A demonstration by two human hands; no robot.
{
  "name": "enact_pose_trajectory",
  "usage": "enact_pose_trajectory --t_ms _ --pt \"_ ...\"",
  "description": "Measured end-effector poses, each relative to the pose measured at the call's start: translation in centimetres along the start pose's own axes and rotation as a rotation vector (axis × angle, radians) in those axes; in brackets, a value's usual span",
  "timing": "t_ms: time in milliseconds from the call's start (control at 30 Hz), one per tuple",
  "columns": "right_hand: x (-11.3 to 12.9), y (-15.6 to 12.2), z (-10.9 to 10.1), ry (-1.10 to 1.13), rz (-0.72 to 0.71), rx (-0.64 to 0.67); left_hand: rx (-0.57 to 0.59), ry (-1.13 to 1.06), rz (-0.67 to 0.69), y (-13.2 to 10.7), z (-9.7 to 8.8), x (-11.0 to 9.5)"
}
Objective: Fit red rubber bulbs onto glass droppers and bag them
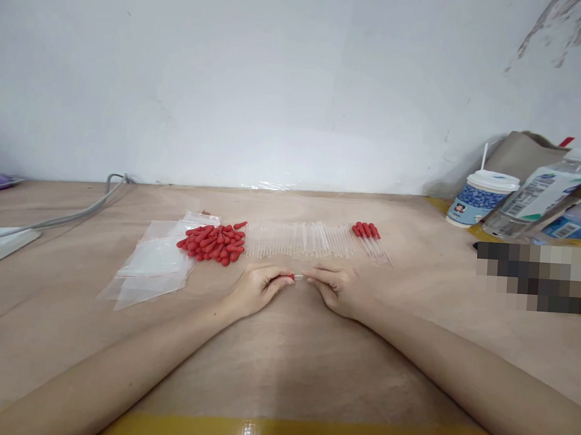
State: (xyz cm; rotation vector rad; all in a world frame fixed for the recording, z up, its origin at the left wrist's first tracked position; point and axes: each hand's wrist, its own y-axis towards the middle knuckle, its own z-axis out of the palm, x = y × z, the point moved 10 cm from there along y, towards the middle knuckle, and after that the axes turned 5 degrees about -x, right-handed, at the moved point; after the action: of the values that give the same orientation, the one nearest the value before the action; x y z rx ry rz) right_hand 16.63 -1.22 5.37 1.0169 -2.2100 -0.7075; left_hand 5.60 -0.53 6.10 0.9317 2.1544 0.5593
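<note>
Between finger and thumb of my left hand [261,286] is a red rubber bulb [291,277], mostly covered by the fingers. My right hand [341,290] pinches a thin clear glass dropper tube [299,277], whose left end meets the mouth of the bulb. Whether the tube sits inside the bulb I cannot tell. Beyond my left hand lies a heap of red rubber bulbs [213,242]. A row of clear glass tubes [299,238] stretches across the table behind both hands. Several droppers with red bulbs fitted [367,231] lie side by side past my right hand.
Clear plastic zip bags [155,255] lie left of the bulb heap. Farther left are a grey cable [89,212] and a white power strip [3,246]. A paper cup with a straw [481,199] and a plastic bottle [538,193] stand at the right, by the wall.
</note>
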Motion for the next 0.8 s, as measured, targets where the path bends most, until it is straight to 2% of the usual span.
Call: enact_pose_trajectory --t_ms 133,333,467,633,700,800 --pt "-0.5 0.2 0.4 0.114 0.097 0.044 -0.035 -0.006 0.006 0.0 -0.3 0.0" --pt "-1.2 0.1 1.3 0.084 0.185 0.158 -0.036 -0.014 0.010 -0.2 -0.4 -0.1" --pt "-1.2 0.2 1.7 0.125 0.147 0.221 0.005 -0.050 0.016 -0.3 0.0 -0.2" --pt "0.6 0.8 0.4 -0.117 -0.034 0.100 -0.003 -0.045 0.003 -0.2 -0.1 -0.1" --pt "0.9 0.7 0.1 -0.215 -0.010 0.052 -0.039 -0.023 -0.017 -0.1 -0.4 0.1" --pt "0.2 0.4 0.1 -0.241 0.119 0.041 -0.067 0.008 -0.004 -0.1 -0.5 0.2"
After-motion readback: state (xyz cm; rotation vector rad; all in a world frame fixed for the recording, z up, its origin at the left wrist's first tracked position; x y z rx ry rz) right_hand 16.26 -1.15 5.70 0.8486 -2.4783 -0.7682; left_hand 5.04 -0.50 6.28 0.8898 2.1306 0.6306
